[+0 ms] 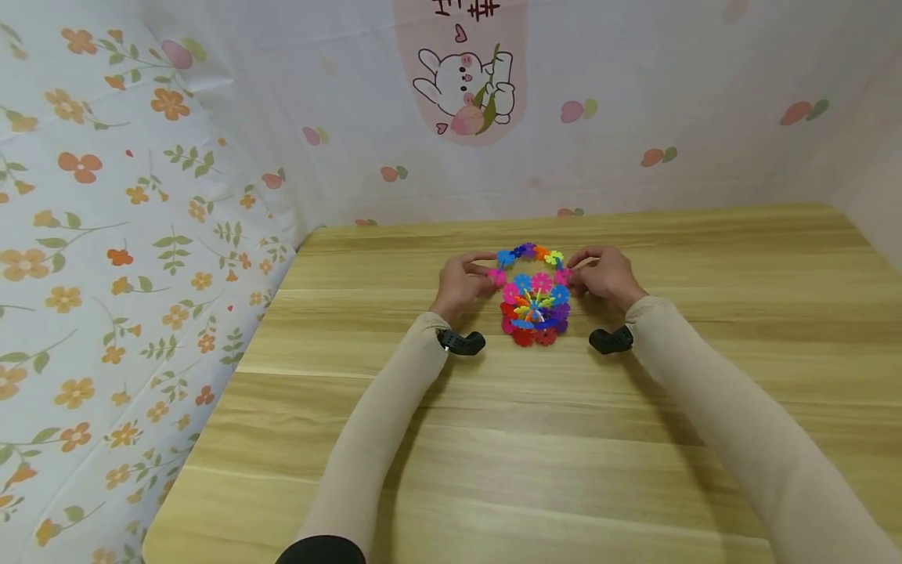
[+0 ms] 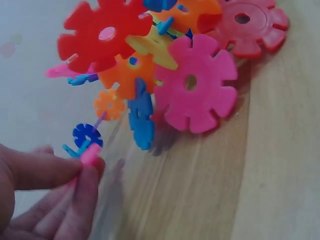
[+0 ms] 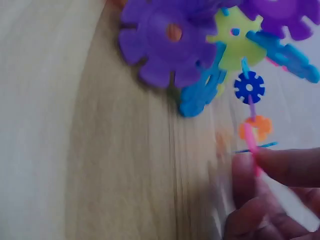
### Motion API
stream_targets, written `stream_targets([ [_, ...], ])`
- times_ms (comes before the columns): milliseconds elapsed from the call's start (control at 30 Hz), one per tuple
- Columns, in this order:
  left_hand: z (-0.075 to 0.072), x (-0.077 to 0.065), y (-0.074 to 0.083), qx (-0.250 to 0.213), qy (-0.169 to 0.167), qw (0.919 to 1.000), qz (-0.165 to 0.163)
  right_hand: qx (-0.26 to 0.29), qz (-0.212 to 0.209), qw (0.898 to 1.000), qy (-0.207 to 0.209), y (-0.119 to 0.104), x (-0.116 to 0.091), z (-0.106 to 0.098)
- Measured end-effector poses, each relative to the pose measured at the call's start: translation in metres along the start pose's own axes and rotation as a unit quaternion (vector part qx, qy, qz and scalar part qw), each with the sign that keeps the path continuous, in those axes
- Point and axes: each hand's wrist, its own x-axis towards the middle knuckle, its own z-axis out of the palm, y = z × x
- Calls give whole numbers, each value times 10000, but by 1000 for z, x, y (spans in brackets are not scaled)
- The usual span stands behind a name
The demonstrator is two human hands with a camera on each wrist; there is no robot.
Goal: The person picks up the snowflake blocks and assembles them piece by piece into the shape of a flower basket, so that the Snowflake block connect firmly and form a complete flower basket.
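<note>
A cluster of interlocking plastic snowflake discs [image 1: 534, 312] in red, pink, blue, purple, orange and yellow stands on the table, joined by their slots. Behind it arches a chain of smaller-looking discs [image 1: 528, 250]. At the chain's left end, my left hand [image 1: 461, 283] pinches a pink disc [image 2: 91, 155] between thumb and finger. My right hand [image 1: 607, 278] holds another pink disc [image 3: 251, 142] at the right end, seen edge-on in the right wrist view. Whether the chain's ends join the cluster is hard to tell.
The wood-grain table [image 1: 521, 470] spreads around the discs. A white patterned cloth [image 1: 338, 102] hangs behind its back edge, and a floral cloth [image 1: 141, 258] covers the left side. Each wrist wears a black camera band [image 1: 461, 342].
</note>
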Motion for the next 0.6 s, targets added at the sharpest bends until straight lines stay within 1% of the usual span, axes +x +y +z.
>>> stream_targets([
  [133,-2,-5,2,-64,-103,9991,418,326,-604,9976,62,4,-6,0],
  [233,-4,-12,4,-125,-184,9971,726,317,-988,9946,26,3,-17,-2],
  [300,-6,-18,6,-127,-261,9951,948,216,-1160,9930,71,2,-26,-3],
  [467,-8,-35,10,-56,-425,9884,1460,-32,-1569,9870,347,-2,-46,-6],
  [600,-7,-47,9,137,-375,9844,1713,80,-1859,9813,486,-1,-58,-4],
])
